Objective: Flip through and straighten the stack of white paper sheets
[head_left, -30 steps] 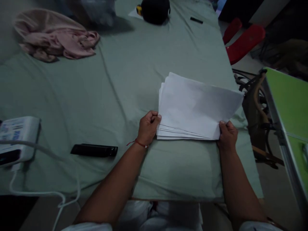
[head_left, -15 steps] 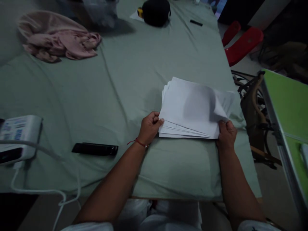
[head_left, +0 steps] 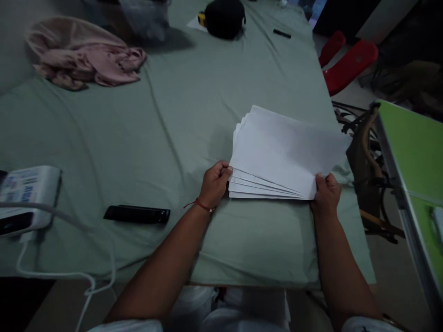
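A fanned stack of white paper sheets (head_left: 280,143) is held over the green-clothed table, its layered edges spread along the near and left sides. My left hand (head_left: 216,182) pinches the stack's left edge between thumb and fingers; a thin red cord circles that wrist. At the near right corner, my right hand (head_left: 325,191) grips the sheets, thumb on top and fingers curled. The top sheet lies nearly flat, and its far right corner reaches toward the table's right edge.
A black stapler-like object (head_left: 137,214) lies left of my left arm. Farther left is a white power box (head_left: 31,196) with cables. A pink cloth (head_left: 90,60) and a black rounded case (head_left: 224,18) sit at the back. Red chairs (head_left: 353,64) and a green-topped table (head_left: 411,152) stand right.
The top sheet, curled up at its right side before, now lies flatter and has turned a little, its far edge shifted up and right. Both hands stay almost in place.
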`<state>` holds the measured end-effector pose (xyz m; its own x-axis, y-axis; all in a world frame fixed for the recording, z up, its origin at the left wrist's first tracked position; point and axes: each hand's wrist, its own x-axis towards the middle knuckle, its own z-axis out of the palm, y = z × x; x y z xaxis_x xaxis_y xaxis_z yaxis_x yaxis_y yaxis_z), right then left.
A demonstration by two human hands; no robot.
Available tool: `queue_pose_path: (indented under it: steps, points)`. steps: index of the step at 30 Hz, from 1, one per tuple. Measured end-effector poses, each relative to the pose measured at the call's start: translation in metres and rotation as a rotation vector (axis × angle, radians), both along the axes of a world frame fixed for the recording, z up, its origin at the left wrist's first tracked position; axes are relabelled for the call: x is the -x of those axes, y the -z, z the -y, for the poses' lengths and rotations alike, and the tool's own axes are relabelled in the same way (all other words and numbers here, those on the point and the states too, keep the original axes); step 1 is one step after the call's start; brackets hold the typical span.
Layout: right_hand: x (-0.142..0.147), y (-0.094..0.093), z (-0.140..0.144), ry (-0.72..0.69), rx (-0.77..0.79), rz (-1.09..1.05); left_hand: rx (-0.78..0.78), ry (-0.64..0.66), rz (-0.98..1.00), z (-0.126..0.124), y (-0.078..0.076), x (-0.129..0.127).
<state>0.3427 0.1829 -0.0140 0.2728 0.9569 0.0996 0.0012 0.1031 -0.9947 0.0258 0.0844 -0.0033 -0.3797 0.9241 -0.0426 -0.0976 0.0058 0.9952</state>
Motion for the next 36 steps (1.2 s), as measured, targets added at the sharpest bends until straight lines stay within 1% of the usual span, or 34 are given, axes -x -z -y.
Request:
queue_pose_path:
  steps: [5, 12, 17, 24, 30, 36]
  points:
    - [0.0013, -0.0009, -0.0002, 0.001, 0.009, 0.005, -0.009, 0.029, 0.155, -0.0001, -0.0038, -0.0006]
    - [0.0012, 0.0011, -0.0022, 0.023, 0.025, -0.046, -0.022, 0.044, 0.234, -0.0004, -0.0074, -0.0004]
    - [0.0008, 0.0018, -0.0023, 0.001, 0.010, -0.021, -0.027, 0.055, 0.253, 0.0001, -0.0090, -0.0006]
    - [0.0008, -0.0003, -0.0011, 0.009, 0.005, -0.011, -0.024, 0.062, 0.278, 0.0002, -0.0086, 0.0005]
    - [-0.0001, 0.0002, 0.0001, 0.010, -0.004, -0.032, -0.066, 0.064, 0.273, 0.0026, -0.0065, 0.0021]
    - [-0.0010, 0.0013, -0.0019, 0.024, -0.010, -0.036, -0.125, 0.153, 0.233, 0.0021, -0.0024, 0.0020]
